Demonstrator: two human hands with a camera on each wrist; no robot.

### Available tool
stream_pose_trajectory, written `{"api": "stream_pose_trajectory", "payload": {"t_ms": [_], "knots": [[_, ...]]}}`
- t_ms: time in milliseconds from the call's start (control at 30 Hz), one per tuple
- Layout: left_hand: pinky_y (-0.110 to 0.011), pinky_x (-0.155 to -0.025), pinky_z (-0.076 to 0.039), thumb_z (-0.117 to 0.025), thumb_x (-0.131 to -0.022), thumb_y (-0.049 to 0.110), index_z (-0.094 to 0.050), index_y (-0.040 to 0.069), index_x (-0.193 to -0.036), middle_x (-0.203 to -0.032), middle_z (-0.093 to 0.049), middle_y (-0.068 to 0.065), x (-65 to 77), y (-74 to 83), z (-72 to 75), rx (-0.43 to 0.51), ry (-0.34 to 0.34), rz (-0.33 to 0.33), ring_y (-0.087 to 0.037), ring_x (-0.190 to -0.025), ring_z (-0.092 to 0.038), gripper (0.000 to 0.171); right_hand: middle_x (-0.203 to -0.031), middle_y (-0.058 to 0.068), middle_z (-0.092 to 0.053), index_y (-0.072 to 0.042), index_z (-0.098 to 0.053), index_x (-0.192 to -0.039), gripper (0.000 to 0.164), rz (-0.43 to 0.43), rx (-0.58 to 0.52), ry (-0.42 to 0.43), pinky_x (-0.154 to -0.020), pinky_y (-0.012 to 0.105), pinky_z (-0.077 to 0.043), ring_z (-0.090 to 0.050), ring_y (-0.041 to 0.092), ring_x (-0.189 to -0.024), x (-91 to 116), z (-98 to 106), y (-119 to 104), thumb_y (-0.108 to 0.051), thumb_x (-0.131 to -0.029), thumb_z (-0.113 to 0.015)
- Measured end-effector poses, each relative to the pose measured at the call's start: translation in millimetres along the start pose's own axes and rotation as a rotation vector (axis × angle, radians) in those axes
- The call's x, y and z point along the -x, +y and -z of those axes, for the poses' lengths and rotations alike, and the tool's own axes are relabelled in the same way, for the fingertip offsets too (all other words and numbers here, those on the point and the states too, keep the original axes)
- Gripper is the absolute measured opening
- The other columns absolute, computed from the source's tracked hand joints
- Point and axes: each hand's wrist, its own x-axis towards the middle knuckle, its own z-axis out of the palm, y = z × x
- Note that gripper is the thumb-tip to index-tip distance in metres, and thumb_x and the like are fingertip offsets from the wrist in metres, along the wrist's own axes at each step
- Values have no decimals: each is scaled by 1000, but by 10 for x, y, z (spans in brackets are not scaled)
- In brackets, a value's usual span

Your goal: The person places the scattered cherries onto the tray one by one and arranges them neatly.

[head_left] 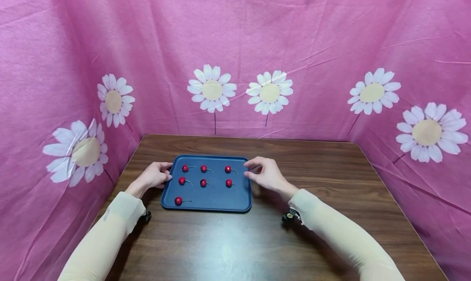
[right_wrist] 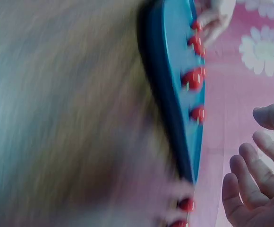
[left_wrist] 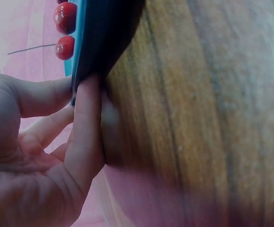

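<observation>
A dark blue rectangular tray (head_left: 217,197) carries several red cherries (head_left: 203,183) with thin stems, loosely in rows. At its left rim, my left hand (head_left: 153,175) pinches the tray. In the left wrist view the thumb (left_wrist: 45,94) is on the upper side and a finger (left_wrist: 86,123) reaches under the edge. By the opposite rim is my right hand (head_left: 268,174), fingertips overlapping the rim in the head view. The right wrist view shows its fingers (right_wrist: 260,182) spread, apart from the tray edge (right_wrist: 167,101) and holding nothing.
The tray is over the left half of a brown wooden table (head_left: 312,166). Pink cloth (head_left: 235,36) printed with white daisies hangs around the back and sides. Low in the right wrist view, two red cherries (right_wrist: 186,204) show past the tray's end.
</observation>
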Motion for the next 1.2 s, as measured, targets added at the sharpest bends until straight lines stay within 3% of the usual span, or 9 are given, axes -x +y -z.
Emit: {"api": "stream_pose_trajectory", "payload": {"t_ms": [200,333,467,700,833,1067,1200], "knots": [[-52,-94,-71,-65,-107,-1,-39,-8,-170,-95,-55,-4,-4,7,9,-3,-5,3,-18,-95,-66,69,-114,20,-84,-1,-83,-123,32,-110,11,62,-88,37,-67,-80,24,-97,51,262,247,-11,-93,-89],[-52,-93,-71,-65,-106,-1,-38,-9,-169,-96,-56,-5,-13,4,13,-3,-7,-2,-17,-94,-66,69,-118,19,-84,-2,-82,-126,35,-172,47,68,-92,41,-68,-82,31,-104,103,356,397,-9,-93,-89],[-51,-92,-71,-65,-106,-2,-39,-9,-169,-97,-56,-5,-9,2,14,-3,-6,-2,-16,-94,-66,69,-118,17,-85,-4,-82,-125,36,-185,119,73,-97,46,-67,-82,34,-108,129,375,535,-10,-90,-90],[-50,-92,-71,-65,-106,-2,-38,-8,-170,-95,-55,-3,5,6,8,4,-9,2,-15,-93,-65,69,-110,17,-84,-4,-84,-121,36,-223,178,67,-91,34,-62,-80,31,-103,114,385,661,-14,-88,-93],[-49,-91,-71,-64,-106,-2,-39,-8,-170,-95,-55,-3,8,10,3,8,-6,2,-15,-93,-65,68,-107,15,-85,-6,-87,-114,30,-212,197,72,-90,40,-63,-80,31,-99,85,404,770,-17,-87,-93],[-47,-90,-71,-64,-106,-3,-38,-9,-169,-96,-56,-4,8,12,-3,8,-6,3,-15,-91,-65,69,-96,-7,-82,-32,-92,-96,15,-168,315,101,-78,31,-58,-73,7,-86,-53,285,1643,-35,-82,-97],[-47,-89,-71,-64,-106,-2,-39,-8,-169,-95,-56,-4,9,4,-5,2,0,1,-15,-92,-65,68,-96,-11,-82,-36,-91,-91,9,-135,357,110,-78,30,-59,-73,3,-85,-87,253,1797,-35,-83,-97]]}}
